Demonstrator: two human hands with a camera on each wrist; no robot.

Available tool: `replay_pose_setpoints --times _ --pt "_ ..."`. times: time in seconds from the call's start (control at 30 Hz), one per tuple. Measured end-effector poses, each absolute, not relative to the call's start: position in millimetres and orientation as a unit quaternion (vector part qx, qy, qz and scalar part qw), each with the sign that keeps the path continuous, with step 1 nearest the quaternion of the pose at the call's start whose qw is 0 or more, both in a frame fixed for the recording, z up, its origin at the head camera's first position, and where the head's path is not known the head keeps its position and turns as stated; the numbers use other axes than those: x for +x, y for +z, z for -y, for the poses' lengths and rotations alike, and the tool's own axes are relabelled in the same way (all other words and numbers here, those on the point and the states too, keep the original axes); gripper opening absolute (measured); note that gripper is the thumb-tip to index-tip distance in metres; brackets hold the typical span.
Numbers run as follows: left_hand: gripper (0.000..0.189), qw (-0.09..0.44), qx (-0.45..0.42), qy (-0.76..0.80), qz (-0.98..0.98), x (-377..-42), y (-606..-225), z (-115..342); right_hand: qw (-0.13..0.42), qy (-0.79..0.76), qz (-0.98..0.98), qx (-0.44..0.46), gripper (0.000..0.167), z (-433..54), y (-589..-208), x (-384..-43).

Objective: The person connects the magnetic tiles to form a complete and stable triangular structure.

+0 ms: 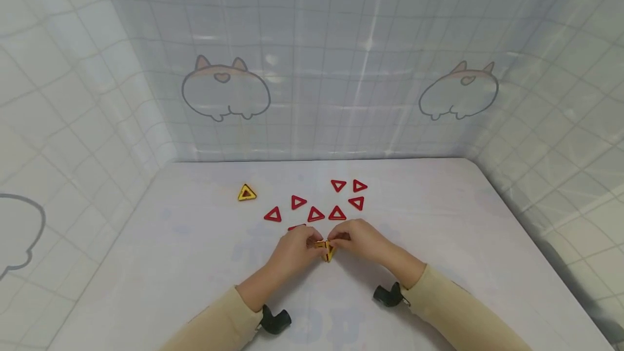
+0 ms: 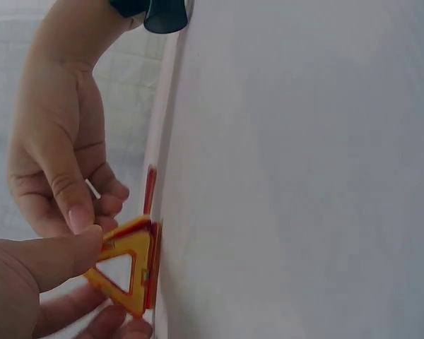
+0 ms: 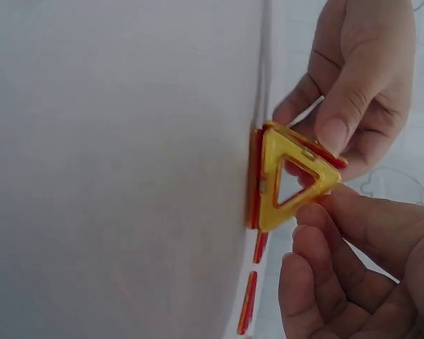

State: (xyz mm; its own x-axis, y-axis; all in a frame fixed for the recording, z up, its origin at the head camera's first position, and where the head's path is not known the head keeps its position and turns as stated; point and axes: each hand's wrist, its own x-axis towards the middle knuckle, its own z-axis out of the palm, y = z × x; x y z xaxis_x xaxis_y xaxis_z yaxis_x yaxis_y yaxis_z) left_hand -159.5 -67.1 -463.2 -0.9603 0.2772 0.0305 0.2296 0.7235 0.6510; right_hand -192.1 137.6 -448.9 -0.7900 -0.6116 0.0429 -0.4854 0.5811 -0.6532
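Note:
Both hands meet over the near middle of the white table at a small build of yellow and red triangular magnetic tiles (image 1: pixel 330 254). My left hand (image 1: pixel 292 249) pinches the build from its left side, thumb against one tile. From the other side my right hand (image 1: pixel 363 241) pinches a corner between thumb and fingertips. In the right wrist view a yellow triangular tile (image 3: pixel 271 201) stands upright, with red-edged tiles joined along its sides. The left wrist view shows another yellow tile face (image 2: pixel 138 282) tilted up from a flat tile at the table surface. Fingers hide part of the build.
Several red triangular tiles (image 1: pixel 337 214) lie flat and scattered beyond the hands, one partly hidden behind the left hand. A yellow triangular piece (image 1: pixel 247 193) with a dark red centre sits farther left. Tiled-pattern curtains (image 1: pixel 322 69) enclose the table (image 1: pixel 170 264) at the back and sides.

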Motion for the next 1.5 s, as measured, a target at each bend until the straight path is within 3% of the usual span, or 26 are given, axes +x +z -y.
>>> replay_pose_setpoints --times 0.23,0.67,0.93,1.23,1.5 --pt "0.046 0.052 0.097 0.33 -0.937 -155.4 -466.7 54.3 0.082 -0.331 -0.898 -0.278 0.015 -152.8 -432.0 -199.6" --pt "0.032 0.094 0.158 0.318 -0.93 -159.5 -458.9 58.2 0.069 -0.347 -0.92 -0.166 0.023 -201.4 -418.5 -259.3" --pt "0.056 0.13 0.15 0.326 -0.924 -162.9 -459.1 58.2 0.081 -0.328 -0.931 -0.138 0.022 -212.6 -435.4 -298.0" --pt "0.041 0.152 0.177 0.321 -0.918 -167.8 -462.2 66.3 0.138 -0.324 -0.929 -0.112 0.04 -211.9 -453.8 -330.6" --pt "0.043 0.176 0.234 0.309 -0.905 -171.9 -457.7 77.3 0.144 -0.27 -0.94 -0.149 0.049 -206.4 -460.8 -341.4"
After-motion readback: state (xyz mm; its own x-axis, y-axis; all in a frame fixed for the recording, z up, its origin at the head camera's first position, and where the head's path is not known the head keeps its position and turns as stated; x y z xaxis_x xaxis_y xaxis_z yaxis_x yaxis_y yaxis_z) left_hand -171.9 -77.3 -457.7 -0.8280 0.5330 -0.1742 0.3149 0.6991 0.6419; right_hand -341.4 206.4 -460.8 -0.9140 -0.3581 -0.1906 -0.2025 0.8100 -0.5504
